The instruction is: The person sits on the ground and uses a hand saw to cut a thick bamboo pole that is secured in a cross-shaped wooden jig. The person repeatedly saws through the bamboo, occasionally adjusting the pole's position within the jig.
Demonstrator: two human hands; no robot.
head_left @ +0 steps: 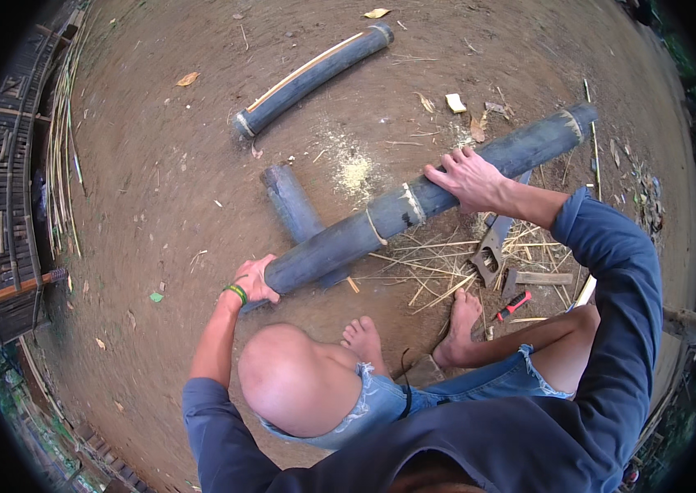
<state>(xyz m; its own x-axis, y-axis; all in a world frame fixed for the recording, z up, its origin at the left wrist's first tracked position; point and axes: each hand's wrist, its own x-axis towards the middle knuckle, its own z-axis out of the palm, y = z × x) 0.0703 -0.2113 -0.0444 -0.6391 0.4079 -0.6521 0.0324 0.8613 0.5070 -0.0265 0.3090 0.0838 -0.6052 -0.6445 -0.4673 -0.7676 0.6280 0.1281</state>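
Observation:
A long, thick, dark bamboo pole [340, 244] slants across in front of me, its right end farther away. My left hand [254, 280] is closed around the near left end, its fingers partly hidden. Farther along, my right hand [470, 179] grips the pole from above, fingers curled over the far side. The pole lies across a shorter bamboo piece [292, 201] on the ground. Pale cut marks and a light ring show around the pole's middle. Partly hidden under the pole and right arm is a handsaw [489, 249] with a brown handle.
Beyond lies another bamboo length [315, 80] with a long slot. Sawdust [354, 171] covers some ground. Near my right foot are thin bamboo strips [422, 267], a wooden-handled tool [541, 278] and a red-and-black cutter [514, 305]. Long thin poles [64, 140] lie at the left.

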